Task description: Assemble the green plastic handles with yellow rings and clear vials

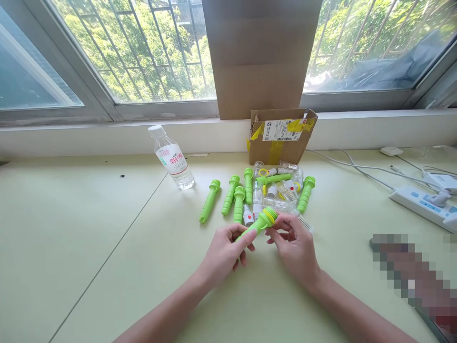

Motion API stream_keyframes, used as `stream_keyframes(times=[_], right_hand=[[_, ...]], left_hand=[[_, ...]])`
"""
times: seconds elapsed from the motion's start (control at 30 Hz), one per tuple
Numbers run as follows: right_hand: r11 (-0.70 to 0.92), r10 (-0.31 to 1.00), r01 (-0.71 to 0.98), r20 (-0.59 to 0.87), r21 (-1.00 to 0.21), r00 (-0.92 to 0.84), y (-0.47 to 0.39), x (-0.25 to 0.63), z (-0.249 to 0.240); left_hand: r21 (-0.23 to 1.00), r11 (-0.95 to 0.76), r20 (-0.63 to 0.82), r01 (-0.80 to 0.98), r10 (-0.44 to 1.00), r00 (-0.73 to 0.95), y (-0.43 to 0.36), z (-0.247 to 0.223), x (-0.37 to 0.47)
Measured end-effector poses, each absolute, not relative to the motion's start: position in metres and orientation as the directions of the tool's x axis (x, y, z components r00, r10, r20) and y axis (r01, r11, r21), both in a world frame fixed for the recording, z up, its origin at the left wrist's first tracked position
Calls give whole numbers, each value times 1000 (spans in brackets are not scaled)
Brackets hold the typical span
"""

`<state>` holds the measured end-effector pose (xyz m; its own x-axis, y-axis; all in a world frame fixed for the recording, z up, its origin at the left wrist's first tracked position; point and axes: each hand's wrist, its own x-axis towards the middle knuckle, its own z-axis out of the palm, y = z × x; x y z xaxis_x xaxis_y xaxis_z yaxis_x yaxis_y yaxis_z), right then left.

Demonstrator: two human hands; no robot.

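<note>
My left hand (228, 245) is closed round a light green plastic handle (257, 224), which slants up to the right. A yellow ring (269, 215) sits around its neck, just below the threaded end. My right hand (294, 243) is closed, its thumb and fingertips pinched at the ring's lower right edge; the exact grip is partly hidden. Beyond my hands lie several more green handles, such as one (210, 201) at the left and one (306, 194) at the right. Among them are clear ribbed plastic tubes (286, 192), loose yellow rings (263, 172) and small white-and-clear pieces with red dots (247, 215).
A water bottle (173, 159) stands at the back left. An open cardboard box (278, 147) is behind the parts, with a tall cardboard sheet (262, 57) against the window. A white power strip (421, 205) and cables lie at the right, near a pixelated item (414, 281).
</note>
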<state>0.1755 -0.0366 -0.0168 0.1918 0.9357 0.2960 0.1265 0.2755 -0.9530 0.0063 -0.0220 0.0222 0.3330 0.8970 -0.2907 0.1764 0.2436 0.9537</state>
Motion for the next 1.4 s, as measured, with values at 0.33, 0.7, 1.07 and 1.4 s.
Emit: stream_keyframes(times=[0.33, 0.7, 1.07, 1.4], right_hand=[[366, 891, 226, 410, -903, 194, -40, 175, -18], [362, 886, 275, 420, -891, 195, -41, 174, -14], [376, 874, 320, 448, -869, 187, -37, 177, -15], [382, 877, 326, 450, -865, 168, -38, 176, -16]], left_hand=[[963, 26, -71, 268, 985, 159, -29, 29, 10], [962, 249, -272, 113, 912, 306, -25, 30, 7], [967, 185, -232, 178, 927, 295, -22, 31, 8], [963, 225, -259, 146, 920, 294, -27, 27, 10]])
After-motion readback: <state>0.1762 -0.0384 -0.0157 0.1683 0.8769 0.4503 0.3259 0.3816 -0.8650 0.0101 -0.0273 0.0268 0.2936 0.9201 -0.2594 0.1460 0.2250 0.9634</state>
